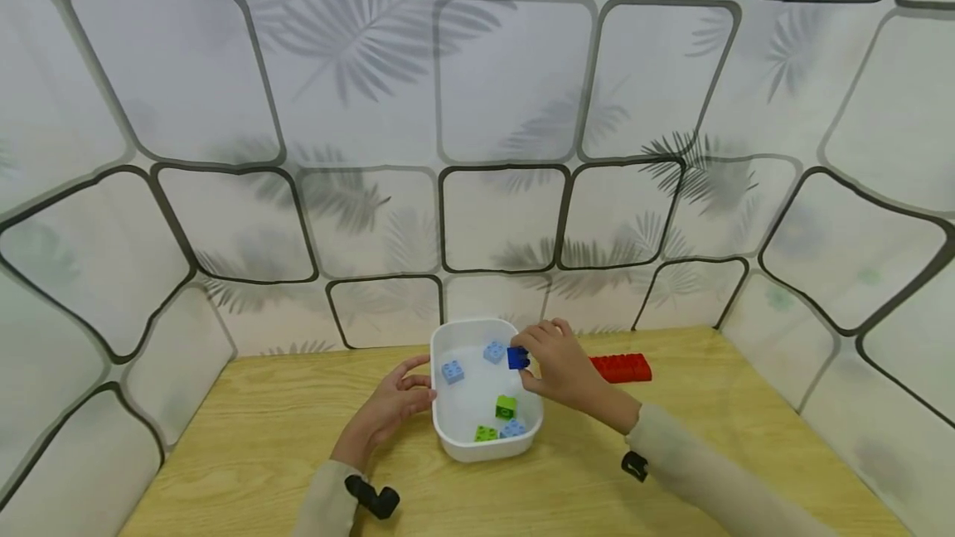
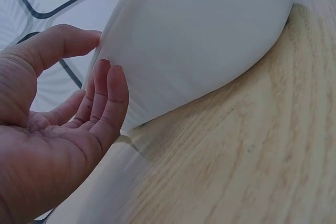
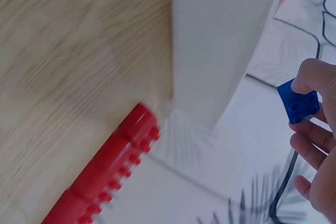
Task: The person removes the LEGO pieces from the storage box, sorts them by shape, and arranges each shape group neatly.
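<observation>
In the head view my right hand (image 1: 561, 365) pinches a dark blue toy brick (image 1: 516, 358) above the right rim of a white plastic tub (image 1: 443, 431). The right wrist view shows the blue brick (image 3: 298, 101) between thumb and fingers, its studs facing out. My left hand (image 1: 394, 401) touches the tub's left side with its fingertips. Seen from the left wrist, that hand (image 2: 63, 103) has loosely bent fingers against the tub wall (image 2: 199, 30). Inside the tub lie light blue bricks (image 1: 452, 371) and green bricks (image 1: 506, 407).
Right of the tub, a row of joined red bricks (image 1: 622, 368) lies on the wooden table (image 1: 283, 437), partly behind my right hand. A patterned fabric wall (image 1: 500, 222) rises behind the table and along its sides.
</observation>
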`<state>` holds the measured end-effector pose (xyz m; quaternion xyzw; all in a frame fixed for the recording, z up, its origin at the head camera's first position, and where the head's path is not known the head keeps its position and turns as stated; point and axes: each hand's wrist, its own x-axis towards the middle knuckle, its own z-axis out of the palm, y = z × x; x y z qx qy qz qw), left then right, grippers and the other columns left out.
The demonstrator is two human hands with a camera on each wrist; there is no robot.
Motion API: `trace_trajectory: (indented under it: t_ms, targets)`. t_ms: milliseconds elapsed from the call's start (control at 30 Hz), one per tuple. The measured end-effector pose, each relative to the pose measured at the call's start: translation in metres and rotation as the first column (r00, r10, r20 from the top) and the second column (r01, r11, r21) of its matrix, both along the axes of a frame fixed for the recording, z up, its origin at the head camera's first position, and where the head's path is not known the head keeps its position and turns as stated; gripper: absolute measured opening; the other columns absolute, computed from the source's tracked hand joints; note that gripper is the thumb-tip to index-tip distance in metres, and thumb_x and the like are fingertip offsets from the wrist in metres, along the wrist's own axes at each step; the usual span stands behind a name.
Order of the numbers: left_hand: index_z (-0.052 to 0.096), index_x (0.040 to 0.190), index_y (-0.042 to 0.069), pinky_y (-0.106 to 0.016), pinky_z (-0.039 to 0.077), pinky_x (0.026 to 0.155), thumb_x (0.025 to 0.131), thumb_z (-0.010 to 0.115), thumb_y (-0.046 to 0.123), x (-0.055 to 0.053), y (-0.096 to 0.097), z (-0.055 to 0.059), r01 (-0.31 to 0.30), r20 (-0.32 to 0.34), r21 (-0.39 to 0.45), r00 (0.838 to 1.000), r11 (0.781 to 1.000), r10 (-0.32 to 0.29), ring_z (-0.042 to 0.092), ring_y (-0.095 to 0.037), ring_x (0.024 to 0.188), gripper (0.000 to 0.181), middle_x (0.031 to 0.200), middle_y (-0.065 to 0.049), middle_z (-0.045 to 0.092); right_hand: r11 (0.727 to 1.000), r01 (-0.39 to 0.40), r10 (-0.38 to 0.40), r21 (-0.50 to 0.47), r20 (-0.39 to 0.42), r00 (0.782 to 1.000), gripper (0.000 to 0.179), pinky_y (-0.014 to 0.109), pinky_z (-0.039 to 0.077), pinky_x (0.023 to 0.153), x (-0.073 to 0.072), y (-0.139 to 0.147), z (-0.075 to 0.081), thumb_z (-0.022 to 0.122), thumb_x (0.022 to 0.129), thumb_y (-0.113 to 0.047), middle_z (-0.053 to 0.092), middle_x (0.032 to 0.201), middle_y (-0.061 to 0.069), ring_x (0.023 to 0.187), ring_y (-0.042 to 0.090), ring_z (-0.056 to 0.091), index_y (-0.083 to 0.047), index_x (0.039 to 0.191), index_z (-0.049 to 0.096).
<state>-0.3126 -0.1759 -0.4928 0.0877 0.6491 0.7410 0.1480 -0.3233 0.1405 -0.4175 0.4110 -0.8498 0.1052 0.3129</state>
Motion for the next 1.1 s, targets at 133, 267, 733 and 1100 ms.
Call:
trace_trajectory:
  t_ms: [133, 267, 733, 1100]
  targets:
    - [0.022, 0.159, 0.003, -0.028, 0.057, 0.088, 0.096, 0.066, 0.001, -0.001, 0.000, -0.001, 0.000, 0.000, 0.001, 1.000, 1.000, 0.000, 0.064, -0.012, 0.099, 0.077, 0.120, -0.012, 0.059, 0.999, 0.031, -0.030, 0.008, -0.030, 0.999, 0.037, 0.048, 0.043, 0.090, -0.004, 0.024, -0.003, 0.085, 0.074, -0.013, 0.068, 0.101, 0.001, 0.096, 0.023, 0.059, -0.013, 0.107, 0.069]
    - [0.023, 0.159, 0.004, -0.029, 0.057, 0.089, 0.096, 0.065, 0.002, -0.002, -0.001, -0.002, -0.004, 0.002, -0.009, 1.000, 1.000, 0.004, 0.064, -0.012, 0.099, 0.076, 0.119, -0.011, 0.059, 0.998, 0.056, -0.055, 0.026, -0.033, 0.998, 0.038, 0.048, 0.042, 0.087, -0.007, 0.043, -0.011, 0.085, 0.073, -0.014, 0.068, 0.101, 0.004, 0.095, 0.024, 0.058, -0.012, 0.108, 0.071]
    - [0.022, 0.159, 0.003, -0.027, 0.058, 0.088, 0.097, 0.064, 0.001, 0.000, -0.001, 0.000, 0.011, -0.001, 0.007, 1.000, 1.000, -0.011, 0.064, -0.011, 0.098, 0.075, 0.117, -0.009, 0.059, 0.973, 0.038, -0.047, 0.229, 0.035, 0.998, 0.040, 0.046, 0.038, 0.084, -0.009, 0.067, -0.047, 0.087, 0.072, -0.017, 0.064, 0.098, 0.001, 0.092, 0.021, 0.051, -0.013, 0.109, 0.072]
    - [0.023, 0.158, 0.002, -0.027, 0.058, 0.088, 0.097, 0.065, 0.002, 0.000, -0.001, -0.001, 0.011, -0.005, 0.005, 1.000, 1.000, -0.011, 0.064, -0.010, 0.098, 0.074, 0.117, -0.011, 0.060, 0.951, 0.043, -0.072, 0.306, 0.085, 0.994, 0.034, 0.047, 0.039, 0.086, -0.011, 0.061, -0.062, 0.083, 0.078, -0.018, 0.066, 0.101, 0.001, 0.097, 0.022, 0.054, -0.013, 0.110, 0.072]
